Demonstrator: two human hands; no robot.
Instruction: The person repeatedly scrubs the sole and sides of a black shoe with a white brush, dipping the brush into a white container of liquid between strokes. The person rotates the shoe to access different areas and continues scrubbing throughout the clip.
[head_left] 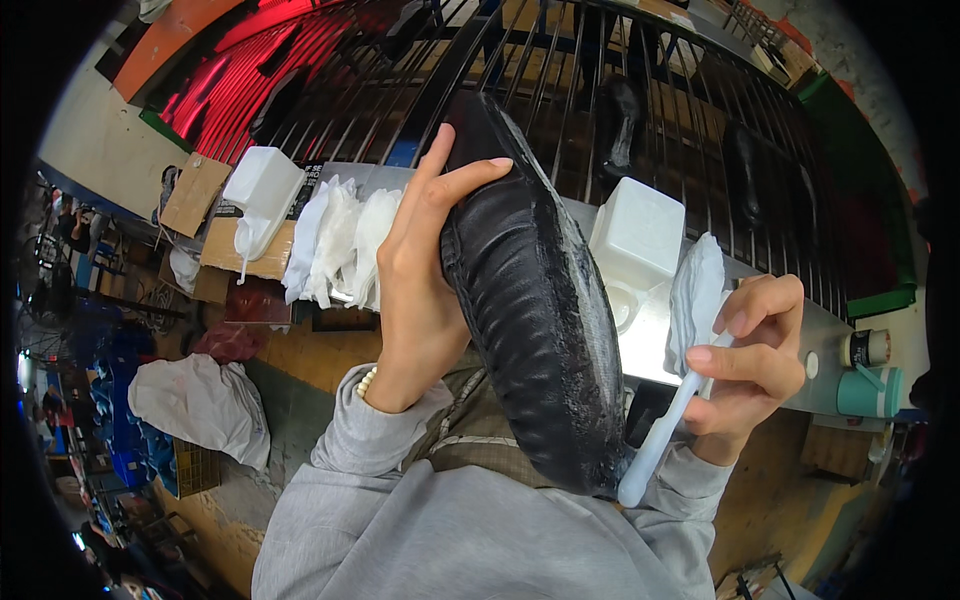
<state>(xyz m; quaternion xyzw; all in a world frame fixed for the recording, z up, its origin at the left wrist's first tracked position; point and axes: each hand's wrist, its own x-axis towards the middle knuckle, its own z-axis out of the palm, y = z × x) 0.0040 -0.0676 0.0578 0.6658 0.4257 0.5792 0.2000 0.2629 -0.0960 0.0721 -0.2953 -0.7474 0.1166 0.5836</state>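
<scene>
A black shoe upper (520, 310), ribbed with pleats along its side, is held up in front of my chest, tilted. Whitish streaks run down the sole edge on its right. My left hand (425, 255) is closed around its upper left side, two fingertips showing on the black surface. Pinched in my right hand (755, 355) is a pale plastic brush (660, 440), slanting down to the lower end of the shoe. Its head lies against that end; the bristles are hard to make out. Just behind my right fingers is a folded white cloth bundle (697, 295).
Beyond the shoe runs a rack of metal bars (560, 80) carrying other black shoes (620, 125), with red glowing light at the left. White plastic containers (640, 230) and a row of white cloths (340, 235) line the near ledge. A teal jug (868, 390) stands at right.
</scene>
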